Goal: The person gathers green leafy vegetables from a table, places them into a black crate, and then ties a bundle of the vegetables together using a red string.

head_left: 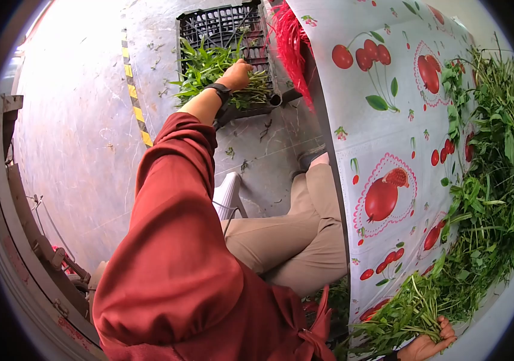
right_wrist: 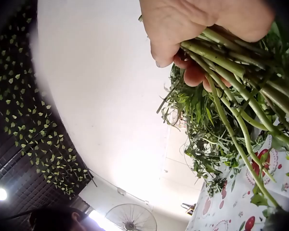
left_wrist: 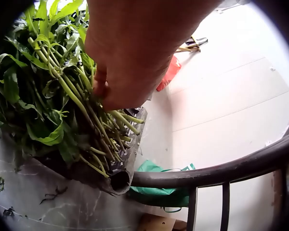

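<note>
My left hand reaches out to a black plastic crate on the floor, its fingers curled at the stems of a leafy green bunch. In the left wrist view the cut stems point toward the crate's near corner, and the hand's back hides most of the fingers. At the table's near right end, my right hand grips another bunch of leafy greens by its stems. The right wrist view shows thumb and fingers wrapped round thick green stems.
A long heap of greens lies along the far side of the table, on a fruit-print cloth. Red stringy strands hang beside the crate. A white stool stands near the legs, and yellow-black tape marks the floor.
</note>
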Demonstrator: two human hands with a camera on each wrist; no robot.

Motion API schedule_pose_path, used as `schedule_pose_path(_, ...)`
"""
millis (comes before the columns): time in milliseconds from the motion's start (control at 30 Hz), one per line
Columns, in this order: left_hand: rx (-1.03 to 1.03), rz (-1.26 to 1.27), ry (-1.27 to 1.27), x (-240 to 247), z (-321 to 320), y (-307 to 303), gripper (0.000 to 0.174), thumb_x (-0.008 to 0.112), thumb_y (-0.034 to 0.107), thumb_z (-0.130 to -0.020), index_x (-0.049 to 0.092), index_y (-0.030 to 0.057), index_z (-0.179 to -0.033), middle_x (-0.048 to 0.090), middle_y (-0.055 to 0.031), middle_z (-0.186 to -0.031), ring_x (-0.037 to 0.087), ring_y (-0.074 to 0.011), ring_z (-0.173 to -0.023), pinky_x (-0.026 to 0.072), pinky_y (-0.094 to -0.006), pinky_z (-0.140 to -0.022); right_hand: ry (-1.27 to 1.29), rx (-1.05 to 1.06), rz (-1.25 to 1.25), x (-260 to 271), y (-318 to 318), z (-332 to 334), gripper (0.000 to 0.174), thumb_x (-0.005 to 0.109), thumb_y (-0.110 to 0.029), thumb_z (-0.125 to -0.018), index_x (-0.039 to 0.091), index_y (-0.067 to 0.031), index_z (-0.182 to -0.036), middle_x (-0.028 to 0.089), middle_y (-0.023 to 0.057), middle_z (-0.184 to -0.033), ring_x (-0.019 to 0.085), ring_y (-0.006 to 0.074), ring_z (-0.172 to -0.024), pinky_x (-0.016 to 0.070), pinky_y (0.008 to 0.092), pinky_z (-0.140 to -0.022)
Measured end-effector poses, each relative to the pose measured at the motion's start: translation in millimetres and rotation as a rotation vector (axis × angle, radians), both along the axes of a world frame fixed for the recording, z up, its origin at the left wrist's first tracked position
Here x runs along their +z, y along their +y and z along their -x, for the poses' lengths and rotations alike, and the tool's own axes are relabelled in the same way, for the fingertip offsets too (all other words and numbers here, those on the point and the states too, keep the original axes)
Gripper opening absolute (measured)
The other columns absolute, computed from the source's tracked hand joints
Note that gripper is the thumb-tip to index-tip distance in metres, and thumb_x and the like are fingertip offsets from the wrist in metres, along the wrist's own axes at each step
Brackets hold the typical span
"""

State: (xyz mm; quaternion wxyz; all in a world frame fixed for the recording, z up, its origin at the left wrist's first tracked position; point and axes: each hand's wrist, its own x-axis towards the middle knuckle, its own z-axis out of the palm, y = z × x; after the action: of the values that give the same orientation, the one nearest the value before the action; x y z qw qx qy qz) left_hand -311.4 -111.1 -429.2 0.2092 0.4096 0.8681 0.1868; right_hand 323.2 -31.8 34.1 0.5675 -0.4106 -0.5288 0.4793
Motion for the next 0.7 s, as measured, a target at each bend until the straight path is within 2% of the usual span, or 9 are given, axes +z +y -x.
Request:
schedule_pose_path(33,0.007,-0.114,0.018,1,-2,-2,0.043,0.05,0.002,-0.072,0.062,0.0148,-0.111,0.054,-0.0131,-0.111,0.053,-0.0316,-0.106,0.0438,-0.0367,-0.089,-0.034,-0.024,-0.025,-1,-1,3,0.023,0.051,-0.027,-0.091,0.051,-0.0091,-0.078,0.049,0.0074,-0.079,0.048,0.0269,-0.084,0.041,0.0424,-0.082)
schedule_pose_path(67,0.008,-0.114,0.018,3,-5,-4,0.043,0.05,0.002,-0.072,0.062,0.0148,-0.111,0.054,-0.0131,-0.111,0.053,-0.0316,-0.106,0.0438,-0.0367,-0.089,-0.068,-0.049,-0.05,-1,-1,5,0.022,0.05,-0.028,-0.092,0.051,-0.0091,-0.079,0.049,0.0074,-0.079,0.048,0.0267,-0.084,0.0411,0.042,-0.081)
schedule_pose_path(167,-0.082,-0.291,0.062,8,-20,-15,0.029,0.061,0.01,-0.071,0.063,0.0088,-0.099,0.054,-0.0105,-0.106,0.054,-0.0313,-0.1,0.0449,-0.0381,-0.086,-0.066,-0.022,-0.074,-2,-1,1,0.021,0.05,-0.028,-0.092,0.051,-0.0089,-0.082,0.049,0.0074,-0.08,0.048,0.0265,-0.084,0.0412,0.0416,-0.081)
schedule_pose_path(233,-0.21,-0.185,0.116,6,-30,-24,0.027,0.064,0.018,-0.069,0.063,0.0107,-0.094,0.055,-0.0093,-0.099,0.052,-0.0291,-0.099,0.0434,-0.0386,-0.084,-0.038,-0.013,-0.055,-1,1,-10,0.021,0.05,-0.028,-0.092,0.051,-0.0089,-0.083,0.049,0.0074,-0.08,0.048,0.0267,-0.084,0.0411,0.0413,-0.081)
schedule_pose_path(300,-0.205,-0.198,0.336,-14,-37,-32,0.025,0.063,0.02,-0.07,0.063,0.0122,-0.093,0.055,-0.0084,-0.097,0.051,-0.0272,-0.1,0.0418,-0.038,-0.083,-0.013,0.001,-0.035,-2,2,-12,0.021,0.05,-0.028,-0.092,0.051,-0.0089,-0.083,0.049,0.0075,-0.081,0.048,0.0268,-0.084,0.041,0.0411,-0.082)
schedule_pose_path(433,-0.177,-0.146,0.368,-11,-46,-33,0.023,0.061,0.018,-0.07,0.063,0.0117,-0.092,0.054,-0.0076,-0.096,0.05,-0.0257,-0.098,0.0407,-0.0375,-0.08,-0.024,-0.027,-0.054,0,-1,-9,0.021,0.049,-0.028,-0.093,0.051,-0.0091,-0.085,0.049,0.0079,-0.082,0.048,0.0278,-0.085,0.0403,0.0413,-0.084)
schedule_pose_path(500,-0.095,-0.064,0.333,-7,-48,-26,0.021,0.059,0.015,-0.071,0.063,0.0109,-0.091,0.054,-0.0068,-0.096,0.05,-0.025,-0.098,0.0405,-0.0371,-0.079,-0.021,-0.028,-0.052,-1,2,-6,0.021,0.049,-0.029,-0.093,0.051,-0.0091,-0.086,0.05,0.0081,-0.083,0.048,0.028,-0.085,0.0401,0.0415,-0.084)
schedule_pose_path(567,-0.103,-0.013,0.357,-2,-46,-23,0.021,0.058,0.011,-0.07,0.062,0.0117,-0.091,0.055,-0.0057,-0.095,0.05,-0.0242,-0.099,0.0404,-0.0364,-0.079,-0.084,-0.152,-0.05,-1,8,-3,0.034,0.039,-0.022,-0.098,0.023,-0.0118,-0.069,0.023,0.0005,-0.07,0.029,0.0177,-0.072,0.0313,0.0358,-0.079)
schedule_pose_path(700,-0.212,0.132,0.381,3,-40,-20,0.023,0.054,0.008,-0.069,0.063,0.0133,-0.089,0.055,-0.0042,-0.093,0.049,-0.0246,-0.097,0.0402,-0.0376,-0.077,-0.02,-0.106,-0.001,-2,5,-9,0.036,0.038,-0.026,-0.098,0.023,-0.0116,-0.069,0.023,0.0004,-0.07,0.029,0.0175,-0.072,0.0324,0.0355,-0.078)
